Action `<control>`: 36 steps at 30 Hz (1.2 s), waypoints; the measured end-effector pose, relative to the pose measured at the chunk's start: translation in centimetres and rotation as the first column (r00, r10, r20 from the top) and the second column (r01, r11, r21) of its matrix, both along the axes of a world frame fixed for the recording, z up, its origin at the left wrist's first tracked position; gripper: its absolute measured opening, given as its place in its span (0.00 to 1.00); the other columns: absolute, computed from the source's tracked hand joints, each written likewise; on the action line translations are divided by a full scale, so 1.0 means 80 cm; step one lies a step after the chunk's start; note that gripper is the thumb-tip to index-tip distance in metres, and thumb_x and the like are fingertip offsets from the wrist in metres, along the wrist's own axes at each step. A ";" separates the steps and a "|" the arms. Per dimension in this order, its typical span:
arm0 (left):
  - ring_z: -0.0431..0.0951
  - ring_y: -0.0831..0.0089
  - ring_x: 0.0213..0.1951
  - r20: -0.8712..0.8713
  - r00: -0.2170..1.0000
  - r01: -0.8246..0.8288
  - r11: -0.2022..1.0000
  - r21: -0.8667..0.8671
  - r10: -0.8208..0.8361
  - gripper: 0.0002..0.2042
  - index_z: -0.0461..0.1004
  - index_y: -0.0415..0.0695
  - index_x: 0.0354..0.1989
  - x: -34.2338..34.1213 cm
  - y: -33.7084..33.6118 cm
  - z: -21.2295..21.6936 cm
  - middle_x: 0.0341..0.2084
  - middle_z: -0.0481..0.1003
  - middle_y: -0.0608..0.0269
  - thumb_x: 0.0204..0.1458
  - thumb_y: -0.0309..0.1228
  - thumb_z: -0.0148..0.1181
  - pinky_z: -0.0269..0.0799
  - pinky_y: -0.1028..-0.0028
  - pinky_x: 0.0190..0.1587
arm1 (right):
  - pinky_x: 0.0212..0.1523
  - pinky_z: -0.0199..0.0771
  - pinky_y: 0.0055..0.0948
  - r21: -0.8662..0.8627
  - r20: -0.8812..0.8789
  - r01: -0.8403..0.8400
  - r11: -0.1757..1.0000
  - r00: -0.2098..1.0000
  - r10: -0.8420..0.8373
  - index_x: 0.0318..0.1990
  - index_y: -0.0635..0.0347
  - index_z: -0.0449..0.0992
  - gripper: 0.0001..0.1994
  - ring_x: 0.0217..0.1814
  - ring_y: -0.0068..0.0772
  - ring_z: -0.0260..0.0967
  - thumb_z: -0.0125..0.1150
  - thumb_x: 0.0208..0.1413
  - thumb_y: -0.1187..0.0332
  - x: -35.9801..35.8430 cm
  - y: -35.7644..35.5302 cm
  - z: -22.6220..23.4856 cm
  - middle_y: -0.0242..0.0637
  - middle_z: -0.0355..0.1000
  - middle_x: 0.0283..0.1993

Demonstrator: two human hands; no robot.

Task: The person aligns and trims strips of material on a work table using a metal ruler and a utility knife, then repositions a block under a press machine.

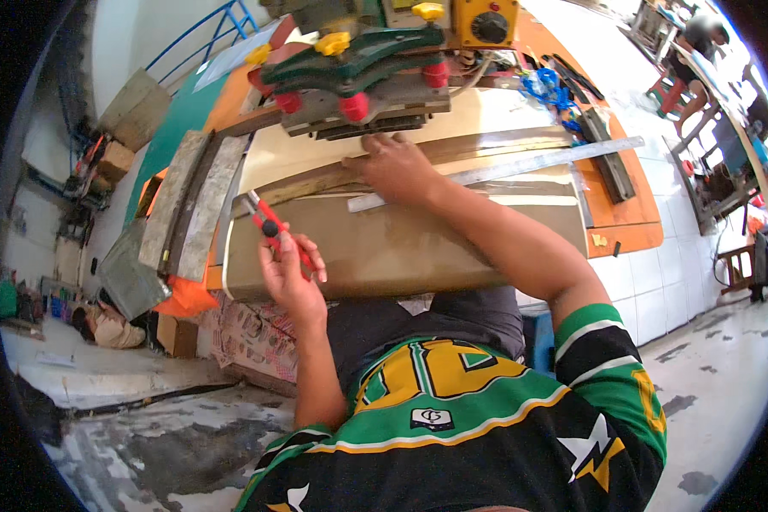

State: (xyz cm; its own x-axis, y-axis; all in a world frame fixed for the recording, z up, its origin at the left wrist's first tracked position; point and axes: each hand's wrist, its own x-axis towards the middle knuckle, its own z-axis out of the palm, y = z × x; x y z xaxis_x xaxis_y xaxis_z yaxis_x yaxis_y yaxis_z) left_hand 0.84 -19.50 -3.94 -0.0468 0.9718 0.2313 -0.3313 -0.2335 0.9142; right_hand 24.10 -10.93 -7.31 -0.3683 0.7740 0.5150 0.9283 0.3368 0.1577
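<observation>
In my left hand (292,269) is a red utility knife (268,221) with a black knob, its blade end pointing up and left near the left edge of the work surface. My right hand (392,168) lies palm down with fingers stretched out on a long brown strip (495,142), just in front of the machine's lower plate. A metal ruler (546,165) runs slantwise under or beside my right wrist; which one I cannot tell. A brown sheet (350,243) covers the near side and bends down over the front edge.
A green-armed press (350,60) with yellow knobs and red feet stands over the far side. Metal bars (200,205) lie at left, a dark bar (608,154) at right. Blue scraps (544,88) sit far right. Another person (700,51) sits at the far right.
</observation>
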 end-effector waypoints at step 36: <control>0.68 0.78 0.21 0.112 0.991 0.089 0.991 -0.101 -0.078 0.17 0.67 0.43 0.42 0.021 0.052 -0.043 0.22 0.67 0.66 0.70 0.46 0.48 0.61 0.77 0.20 | 0.38 0.72 0.43 -0.369 -0.282 0.805 0.465 0.380 -0.881 0.34 0.65 0.80 0.27 0.32 0.42 0.75 0.61 0.58 0.43 0.326 -0.248 0.130 0.46 0.78 0.30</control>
